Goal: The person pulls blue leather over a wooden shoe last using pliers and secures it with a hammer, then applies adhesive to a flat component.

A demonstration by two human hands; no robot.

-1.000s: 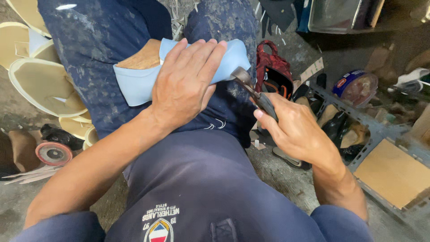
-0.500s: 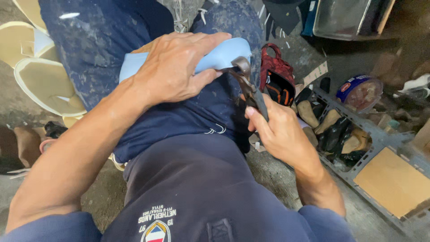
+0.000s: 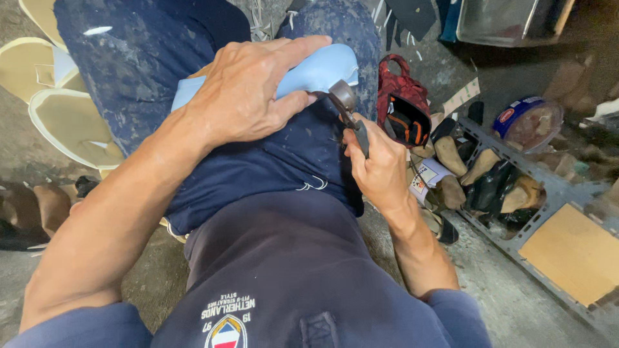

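My left hand (image 3: 248, 96) presses flat over the pale blue shoe piece (image 3: 309, 71) lying across my lap, fingers spread along its top. My right hand (image 3: 377, 167) is clenched round dark pincers (image 3: 348, 113), whose head bites the piece's near edge — work on that edge looks underway, not finished. My palm hides most of the piece; beneath it, nothing shows.
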